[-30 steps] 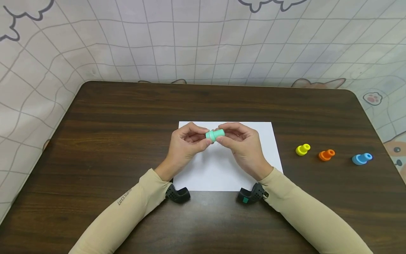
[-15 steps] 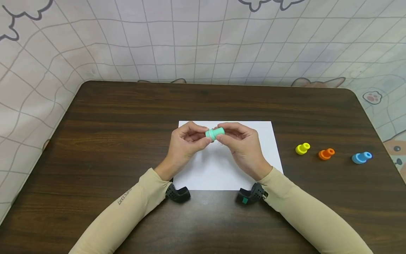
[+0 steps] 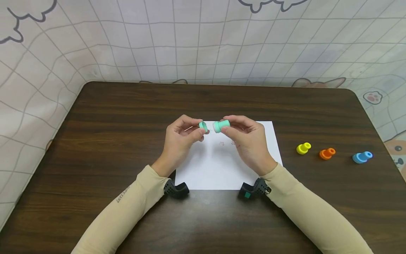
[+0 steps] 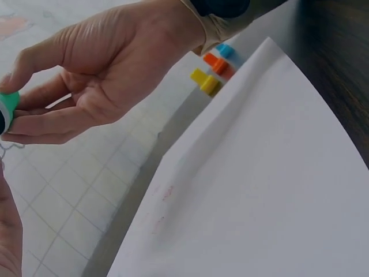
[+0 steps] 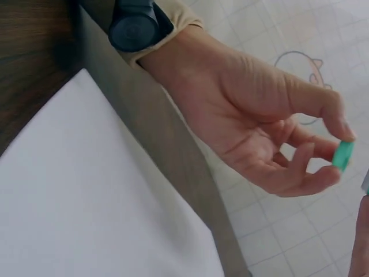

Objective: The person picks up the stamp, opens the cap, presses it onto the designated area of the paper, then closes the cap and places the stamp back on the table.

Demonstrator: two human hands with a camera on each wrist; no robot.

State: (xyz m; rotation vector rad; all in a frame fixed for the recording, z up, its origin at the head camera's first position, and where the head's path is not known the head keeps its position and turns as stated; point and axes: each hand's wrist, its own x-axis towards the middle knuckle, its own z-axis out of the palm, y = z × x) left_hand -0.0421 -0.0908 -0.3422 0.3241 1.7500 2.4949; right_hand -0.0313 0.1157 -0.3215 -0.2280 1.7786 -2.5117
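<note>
My left hand (image 3: 177,141) pinches a small mint-green cap (image 3: 203,126) between thumb and fingers; the same cap (image 5: 342,156) shows in the right wrist view. My right hand (image 3: 248,143) holds the matching mint-green toy stamp (image 3: 221,125) by its narrower handle, its wide end facing the cap. A small gap separates the two pieces, both held above a white sheet of paper (image 3: 219,173). Faint reddish prints (image 3: 221,143) mark the sheet between the hands. In the left wrist view only part of the stamp (image 4: 10,107) is visible at the edge.
To the right of the paper, a yellow stamp (image 3: 303,148), an orange stamp (image 3: 327,153) and a blue stamp (image 3: 362,157) stand in a loose row on the dark wooden table (image 3: 111,141). Behind the table hangs a white cloth with a grid pattern (image 3: 190,42).
The cap has come off the green stamp. My left hand moved left with the cap, my right hand slightly right with the stamp, and both rose a little, uncovering the reddish prints.
</note>
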